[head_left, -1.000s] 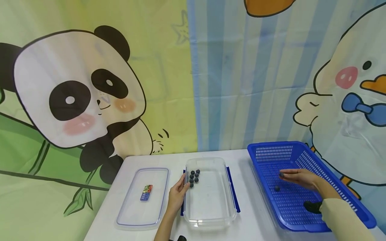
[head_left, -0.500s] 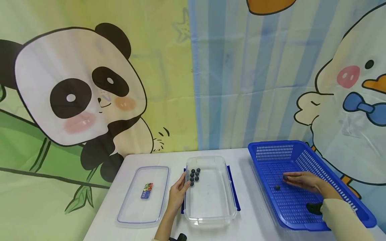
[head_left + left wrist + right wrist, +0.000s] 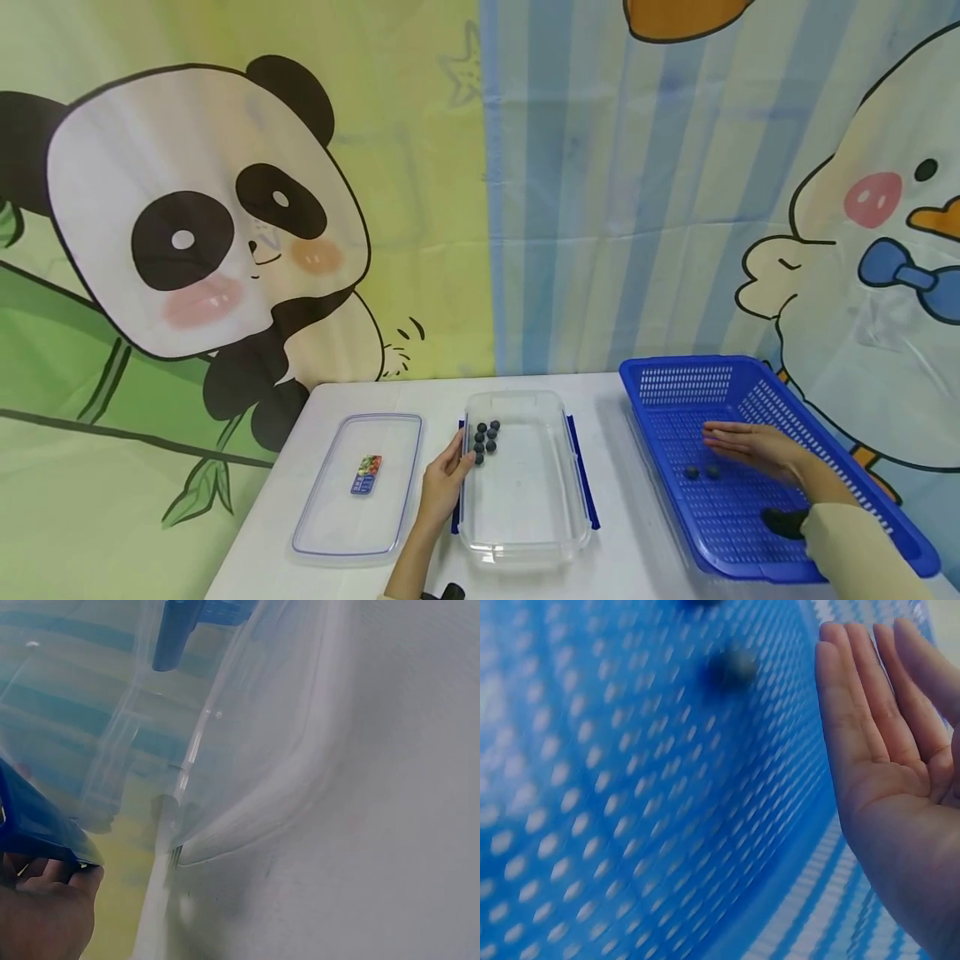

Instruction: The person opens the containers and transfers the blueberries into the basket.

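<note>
My left hand [image 3: 442,487] grips the left wall of a clear plastic container [image 3: 525,508], thumb over the rim. In the left wrist view its fingers curl at a blue side latch [image 3: 37,825]. Several dark blueberries [image 3: 480,437] sit in the container's left far part, close to that thumb. Over the blue perforated basket [image 3: 731,533], my right hand [image 3: 757,450] holds nothing, its fingers extended. Two blueberries lie apart on the basket floor, the nearer one [image 3: 712,472] just left of and below the fingertips. The right wrist view shows one blueberry [image 3: 735,669] beside the hand.
A clear lid [image 3: 330,525] with a bluish edge and a printed label [image 3: 365,475] lies left of the container on the white table [image 3: 615,533]. A patterned curtain [image 3: 427,208] hangs behind the table. The basket's raised walls surround the right hand's area.
A blueberry held at my right fingertips has been let go and now lies in the basket beside the other one. The right hand lowered slightly, then its fingers straightened. The left hand keeps its hold.
</note>
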